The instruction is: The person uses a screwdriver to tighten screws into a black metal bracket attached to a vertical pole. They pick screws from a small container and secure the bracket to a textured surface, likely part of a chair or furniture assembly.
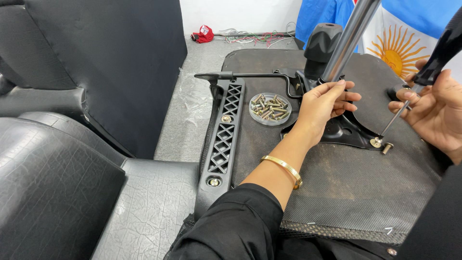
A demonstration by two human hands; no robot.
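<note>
An upturned chair seat base (346, 192), covered in dark mesh fabric, fills the middle and right of the view, with a black metal mechanism plate (349, 130) bolted near its centre. The left hand (325, 103) reaches in from six o'clock, its fingers curled on the base of a shiny gas cylinder (349, 38) that rises toward one o'clock from the plate; a gold bangle (284, 168) circles that wrist. At three o'clock the right hand (435, 110) grips the black handle of a screwdriver (414, 94), whose thin shaft slants down toward eight o'clock, its tip meeting a washered bolt hole at the plate's corner. A loose bolt (387, 148) lies just beside that tip on the fabric. At nine o'clock from the left hand sits a round clear lid full of bolts (270, 109), and beyond it a black lattice armrest bracket (224, 130) runs along the seat edge. A black lever (240, 75) extends from the mechanism toward ten o'clock.
</note>
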